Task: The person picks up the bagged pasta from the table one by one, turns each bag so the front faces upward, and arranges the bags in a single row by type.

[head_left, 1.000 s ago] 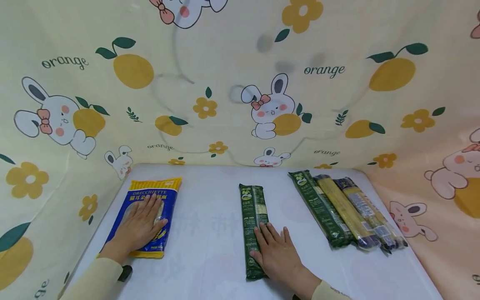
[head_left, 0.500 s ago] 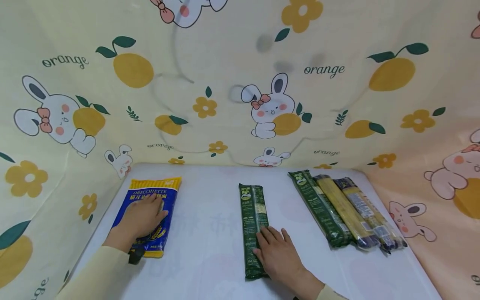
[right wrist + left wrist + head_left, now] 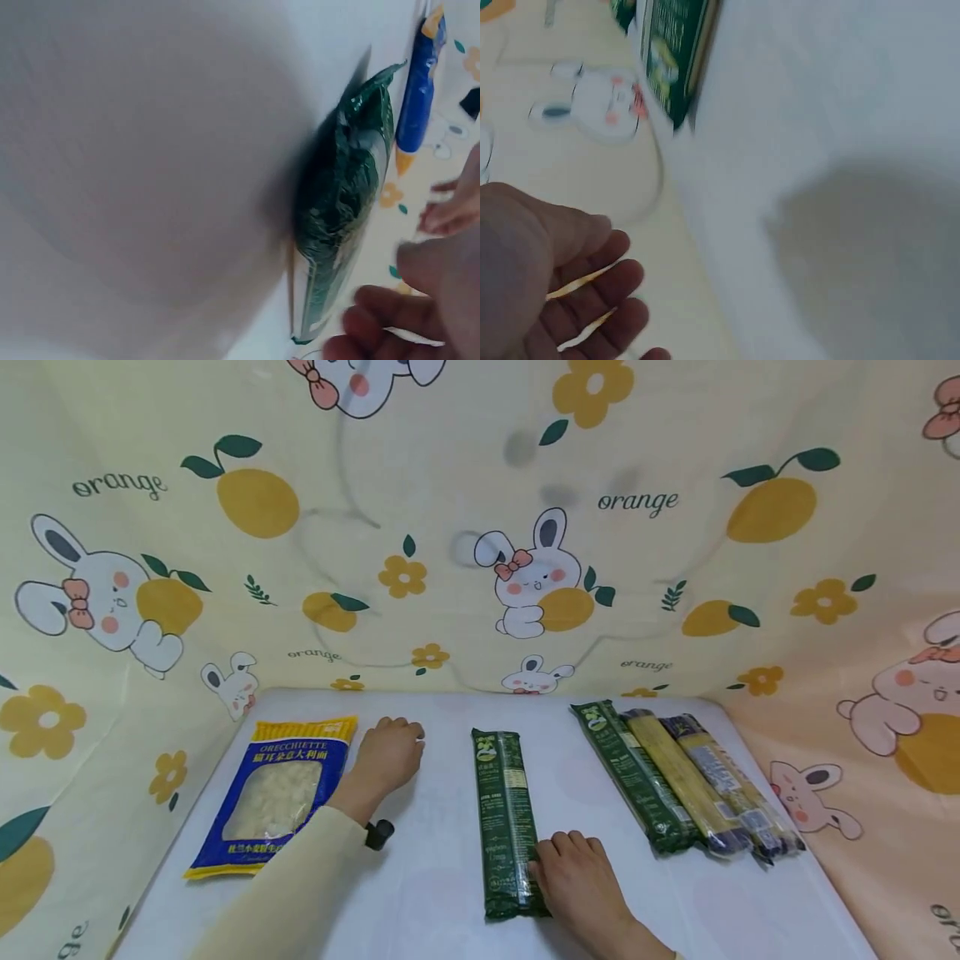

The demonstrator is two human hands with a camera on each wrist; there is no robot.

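A second ago my left hand [image 3: 390, 756] lay on the blue bag [image 3: 277, 793]; now it is off it, raised at the bag's two o'clock, fingers loosely bent around nothing. I judge the bag is free of handling, lying flat at my ten o'clock. My right hand [image 3: 581, 877], at four o'clock of the green packet [image 3: 502, 827], has bent its fingers more, half closed and gripping nothing (whether the thumb touches the packet, I can't tell). That packet lies at my twelve. The row of three packets [image 3: 686, 781] slants near the right edge at two o'clock; the widest strip of bench [image 3: 423, 885] runs between bag and green packet.
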